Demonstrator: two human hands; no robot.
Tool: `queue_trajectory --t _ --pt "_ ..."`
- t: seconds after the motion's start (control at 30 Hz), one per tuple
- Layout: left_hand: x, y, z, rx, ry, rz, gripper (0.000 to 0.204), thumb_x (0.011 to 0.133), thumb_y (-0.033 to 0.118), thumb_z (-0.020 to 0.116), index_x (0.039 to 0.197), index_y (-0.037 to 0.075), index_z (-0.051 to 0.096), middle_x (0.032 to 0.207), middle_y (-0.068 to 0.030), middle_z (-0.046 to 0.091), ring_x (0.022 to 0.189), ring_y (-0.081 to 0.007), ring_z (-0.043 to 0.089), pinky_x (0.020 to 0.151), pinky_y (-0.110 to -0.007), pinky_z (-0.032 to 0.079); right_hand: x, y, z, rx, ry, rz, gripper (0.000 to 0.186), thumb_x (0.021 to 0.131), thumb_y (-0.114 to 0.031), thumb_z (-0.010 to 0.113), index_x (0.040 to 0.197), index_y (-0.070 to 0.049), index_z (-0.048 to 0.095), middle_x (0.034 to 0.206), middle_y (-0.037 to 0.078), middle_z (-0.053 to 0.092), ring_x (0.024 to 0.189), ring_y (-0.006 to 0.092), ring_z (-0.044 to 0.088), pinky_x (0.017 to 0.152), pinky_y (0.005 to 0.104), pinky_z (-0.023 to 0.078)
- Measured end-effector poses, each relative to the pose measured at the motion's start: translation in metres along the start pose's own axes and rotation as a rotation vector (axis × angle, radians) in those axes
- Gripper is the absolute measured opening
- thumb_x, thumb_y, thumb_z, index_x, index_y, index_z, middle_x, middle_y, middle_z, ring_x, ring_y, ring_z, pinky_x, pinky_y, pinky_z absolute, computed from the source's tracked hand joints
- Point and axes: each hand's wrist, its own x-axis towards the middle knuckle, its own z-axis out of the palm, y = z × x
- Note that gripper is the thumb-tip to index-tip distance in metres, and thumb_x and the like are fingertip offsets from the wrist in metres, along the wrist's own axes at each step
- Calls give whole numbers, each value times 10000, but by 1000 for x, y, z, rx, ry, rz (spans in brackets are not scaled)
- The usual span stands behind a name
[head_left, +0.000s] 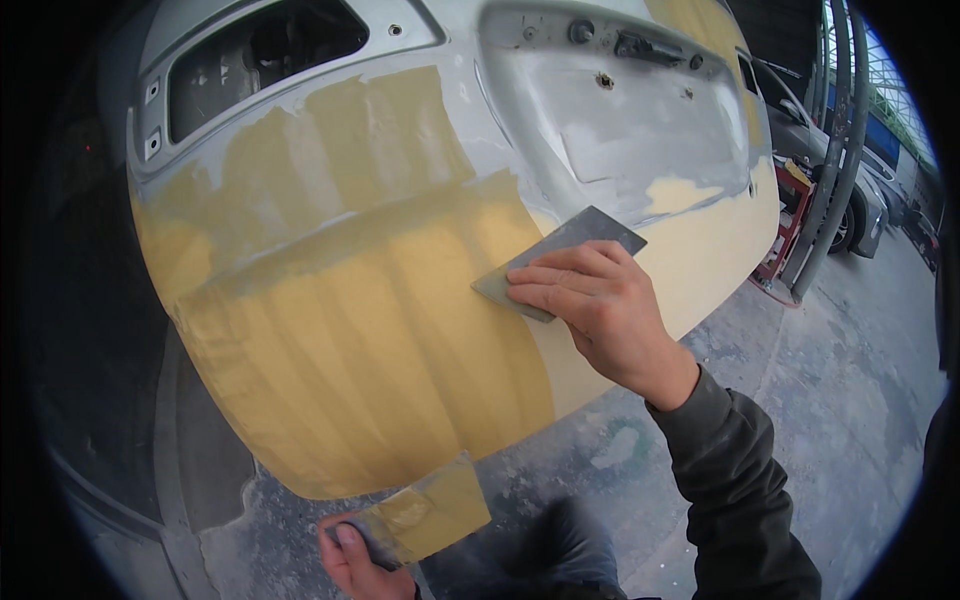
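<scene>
A car tailgate [640, 150] with bare grey recesses fills the upper middle. Wet yellow body filler [330, 370] covers its left and lower part in streaks, beside a paler cream area [690, 240] on the right. My right hand [615, 320] grips a flat dark grey spreader [600, 228], fingers pressed on its face. The spreader lies at a slant on or just over the filler's right edge. Low at the left, my left hand [355, 567] holds a flat filler board [462, 515] by one end, thumb on top. Yellow filler coats that board, with a thicker lump near its middle.
At the right, grey posts [838, 150] rise beside a red rack [785, 215]. Behind them a silver car [870, 190] is parked. The concrete floor [840, 380] is stained with pale dust. A window opening [265, 60] pierces the panel's upper left.
</scene>
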Motion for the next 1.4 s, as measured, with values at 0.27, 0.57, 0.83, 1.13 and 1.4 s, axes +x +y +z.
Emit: queue_trajectory --t 0.27,0.57,0.83,1.13,1.4 --pt "-4 -1 -5 91 -67 55 338 1140 312 522 1094 2 649 955 -30 637 888 -133 565 787 -300 461 -40 -24 3 3 -20 83 362 794 4 701 1121 -117 798 1209 -39 791 1140 165 701 946 355 508" --pt "3 -14 -8 -70 -126 44 283 1145 299 506 1057 35 555 975 -43 573 943 -138 574 885 -301 478 -84 -57 17 8 -20 194 397 776 15 687 1138 -109 789 1214 -18 782 1133 175 704 922 367 516" --pt "3 -16 -11 -30 -129 53 302 1146 307 503 1094 17 573 1030 -71 607 996 -162 587 930 -321 480 -117 -83 35 65 12 294 409 777 24 691 1145 -117 802 1241 -6 790 1144 184 709 899 361 521" --pt "-6 -9 -18 -20 -102 49 310 1153 313 504 1132 13 578 1039 -78 616 1003 -170 603 925 -331 499 -153 -117 50 130 6 381 390 794 -1 707 1153 -120 801 1276 -16 779 1168 184 703 919 365 505" --pt "-18 2 -16 17 -118 119 310 1160 306 489 1160 8 577 1061 -83 624 1002 -157 616 929 -325 503 -173 -125 31 165 32 490 361 808 -19 715 1153 -89 799 1233 29 797 1102 213 727 933 369 506"
